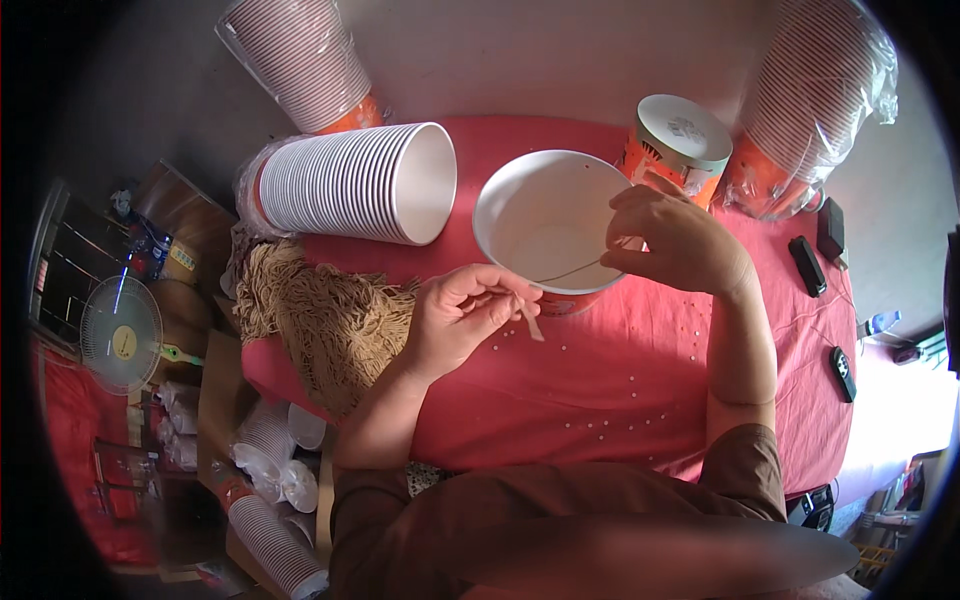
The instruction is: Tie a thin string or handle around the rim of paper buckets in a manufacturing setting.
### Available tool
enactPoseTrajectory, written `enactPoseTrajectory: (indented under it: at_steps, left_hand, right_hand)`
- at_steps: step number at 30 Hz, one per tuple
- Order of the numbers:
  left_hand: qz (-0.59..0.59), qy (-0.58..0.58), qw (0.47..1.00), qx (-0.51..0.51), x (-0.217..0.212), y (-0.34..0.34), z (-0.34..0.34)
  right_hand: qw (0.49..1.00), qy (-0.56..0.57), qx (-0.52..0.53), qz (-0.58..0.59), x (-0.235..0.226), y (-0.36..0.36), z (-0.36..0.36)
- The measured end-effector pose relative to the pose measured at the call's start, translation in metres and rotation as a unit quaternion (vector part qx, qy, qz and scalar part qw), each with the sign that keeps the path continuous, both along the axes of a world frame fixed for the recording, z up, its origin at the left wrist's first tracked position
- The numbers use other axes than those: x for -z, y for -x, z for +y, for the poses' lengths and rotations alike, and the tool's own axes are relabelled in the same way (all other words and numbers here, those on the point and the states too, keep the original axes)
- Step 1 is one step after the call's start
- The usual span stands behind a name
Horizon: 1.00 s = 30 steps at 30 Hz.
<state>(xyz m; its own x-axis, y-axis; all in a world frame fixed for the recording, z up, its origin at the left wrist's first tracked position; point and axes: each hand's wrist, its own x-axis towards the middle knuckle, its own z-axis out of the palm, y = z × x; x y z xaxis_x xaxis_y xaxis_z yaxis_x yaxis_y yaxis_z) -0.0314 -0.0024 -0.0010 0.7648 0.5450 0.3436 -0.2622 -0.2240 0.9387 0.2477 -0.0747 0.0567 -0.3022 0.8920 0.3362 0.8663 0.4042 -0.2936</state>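
- The left hand [455, 315], at the near left of the white-lined bucket [525, 205], has its fingers curled in and its thumb pressed to them, pinching a thin strand [570, 272].
- The right hand [675, 235] arches over the right side of the bucket, wrist bent, fingers pointing left, fingertips closed on the strand's other end.
- A pale strip [533, 325] hangs below the left fingers, in front of the bucket; whether it joins the strand cannot be told.
- Left of the bucket, a sleeve of nested tubs [345, 185] lies on its side, mouth toward the bucket; nearer the person is a heap of tan yarn [335, 310].
- Right and behind the bucket are an upturned tub [690, 135] and a wrapped stack [815, 100].
- White specks [603, 437] dot the red-covered surface [640, 345] before the bucket.
- The right hand hides part of the bucket's rim.
- The strand's long axis runs across the bucket's near side, rising slightly rightward; the bucket stands upright, mouth up.
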Motion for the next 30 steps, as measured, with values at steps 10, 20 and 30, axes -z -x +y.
enactPoseTrajectory:
  at_steps: [10,20,30]
  left_hand:
    - [-0.062,-0.061,0.99,-0.106,0.004,-0.002,0.006]
    - [-0.061,0.121,0.983,-0.123,-0.007,0.002,0.002]
    - [0.044,-0.139,0.966,-0.214,-0.01,-0.014,-0.018]
  right_hand:
    - [0.994,0.11,-0.01,0.022,-0.011,0.002,0.003]
    - [0.977,-0.019,-0.123,0.172,-0.012,0.033,0.002]
    - [0.964,0.03,-0.147,0.221,-0.01,0.056,0.001]
